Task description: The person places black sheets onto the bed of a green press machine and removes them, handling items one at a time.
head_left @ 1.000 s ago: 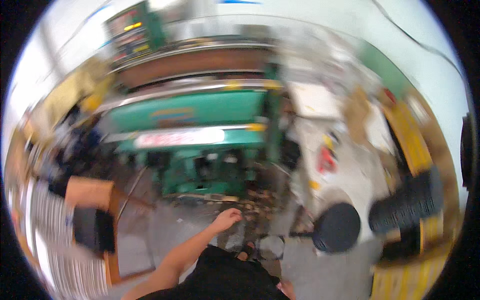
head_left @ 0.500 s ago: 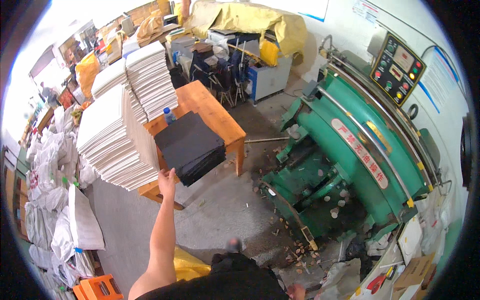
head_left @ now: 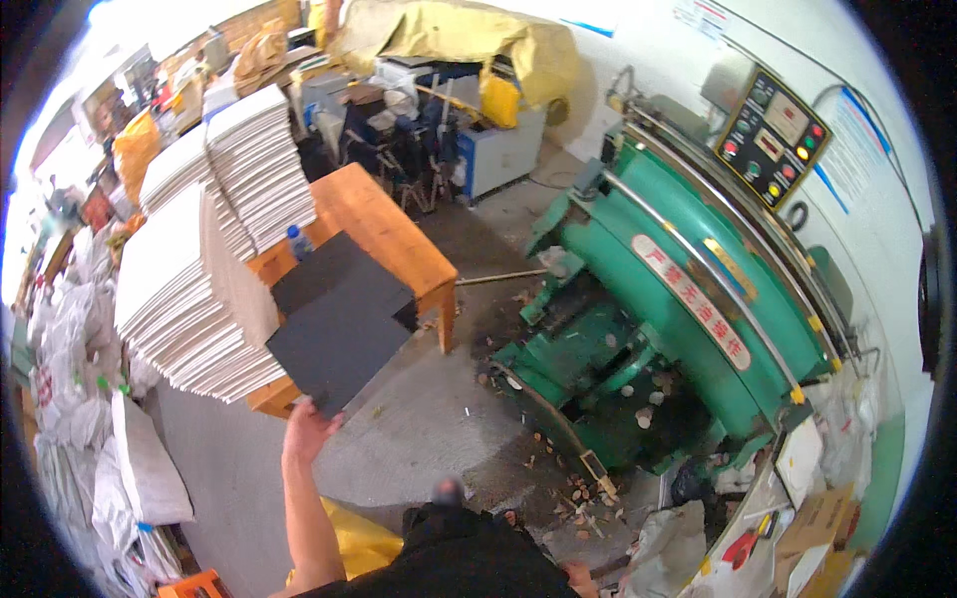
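Note:
My left hand (head_left: 310,435) is closed on the near corner of a black sheet (head_left: 339,349), square and flat, which it holds over the near side of a stack of black sheets (head_left: 349,261). That stack lies on a wooden table (head_left: 384,224), beside a small bottle with a blue cap (head_left: 299,242). To its left rise tall piles of white sheets (head_left: 194,299). Only a small part of my right hand (head_left: 579,577) shows at the lower edge, by my dark clothing; its fingers cannot be made out.
A large green machine (head_left: 658,299) stands to the right, with a control panel (head_left: 774,138) on its far side. White sacks (head_left: 150,458) line the left. Scraps litter the floor near the machine. A yellow cover (head_left: 459,40) drapes equipment at the back.
My left hand has drawn one black sheet off the stack and toward me. The whole view has shifted, so the table and machine appear further left.

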Available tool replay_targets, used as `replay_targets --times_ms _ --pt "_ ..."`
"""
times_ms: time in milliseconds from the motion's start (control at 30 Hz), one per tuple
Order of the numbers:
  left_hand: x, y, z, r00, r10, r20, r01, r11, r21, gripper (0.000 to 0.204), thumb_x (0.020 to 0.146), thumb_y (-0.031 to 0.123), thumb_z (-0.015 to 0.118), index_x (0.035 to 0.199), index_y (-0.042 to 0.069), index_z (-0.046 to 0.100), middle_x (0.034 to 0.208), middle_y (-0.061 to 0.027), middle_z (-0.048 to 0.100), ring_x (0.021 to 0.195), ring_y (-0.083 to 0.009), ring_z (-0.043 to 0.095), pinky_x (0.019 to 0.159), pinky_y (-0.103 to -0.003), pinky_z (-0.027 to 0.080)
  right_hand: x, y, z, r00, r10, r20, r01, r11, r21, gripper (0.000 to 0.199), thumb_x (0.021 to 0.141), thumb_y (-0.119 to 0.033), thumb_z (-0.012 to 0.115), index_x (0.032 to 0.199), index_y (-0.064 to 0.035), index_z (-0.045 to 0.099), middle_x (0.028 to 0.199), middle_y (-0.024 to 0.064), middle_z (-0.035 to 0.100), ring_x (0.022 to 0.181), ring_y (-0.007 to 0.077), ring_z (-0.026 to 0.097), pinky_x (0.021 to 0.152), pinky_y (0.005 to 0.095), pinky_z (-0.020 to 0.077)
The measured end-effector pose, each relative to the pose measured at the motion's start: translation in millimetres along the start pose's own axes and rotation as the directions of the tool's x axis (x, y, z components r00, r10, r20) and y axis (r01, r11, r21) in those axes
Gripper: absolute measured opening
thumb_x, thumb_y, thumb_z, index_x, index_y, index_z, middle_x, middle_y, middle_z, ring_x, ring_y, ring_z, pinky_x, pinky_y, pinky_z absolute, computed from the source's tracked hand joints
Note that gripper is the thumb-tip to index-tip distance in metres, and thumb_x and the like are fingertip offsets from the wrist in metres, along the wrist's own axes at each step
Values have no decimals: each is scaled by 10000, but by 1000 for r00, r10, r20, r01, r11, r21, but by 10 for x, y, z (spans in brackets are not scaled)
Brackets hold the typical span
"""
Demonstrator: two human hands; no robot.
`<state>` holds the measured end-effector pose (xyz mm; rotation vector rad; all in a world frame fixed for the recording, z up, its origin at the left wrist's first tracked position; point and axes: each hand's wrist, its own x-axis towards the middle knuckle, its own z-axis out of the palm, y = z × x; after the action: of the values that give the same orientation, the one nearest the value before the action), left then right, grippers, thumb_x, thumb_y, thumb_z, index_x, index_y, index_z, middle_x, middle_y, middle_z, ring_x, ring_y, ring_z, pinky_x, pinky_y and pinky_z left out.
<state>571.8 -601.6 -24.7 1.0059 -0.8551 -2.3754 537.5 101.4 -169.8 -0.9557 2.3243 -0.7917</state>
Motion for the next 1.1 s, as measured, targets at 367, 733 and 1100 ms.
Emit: replay_targets --times_ms 367,733,1100 --pt "419 539 458 949 312 -48 -304 945 119 98 904 169 541 978 113 572 964 -1 613 818 -114 553 635 -248 417 206 -30 48 431 857 281 -627 61 777 321 899 -299 600 1035 -11 640 889 134 680 803 243 672 669 343 532" --pt "632 285 -121 999 40 -18 -35 975 218 168 895 213 578 1021 102 586 1004 -15 624 900 -155 579 721 -307 435 540 -713 -751 628 754 -194 -524 593 611 341 890 -332 606 1045 -32 652 922 126 667 868 231 648 754 356 503" --pt "-631 -453 1642 977 33 211 -101 941 322 460 819 171 666 1240 51 523 1181 -56 592 1088 -217 548 970 -372 424 2474 435 -3680 317 903 -291 -78 330 941 438 853 -262 678 1101 79 562 1035 166 641 998 289 626 886 373 501"
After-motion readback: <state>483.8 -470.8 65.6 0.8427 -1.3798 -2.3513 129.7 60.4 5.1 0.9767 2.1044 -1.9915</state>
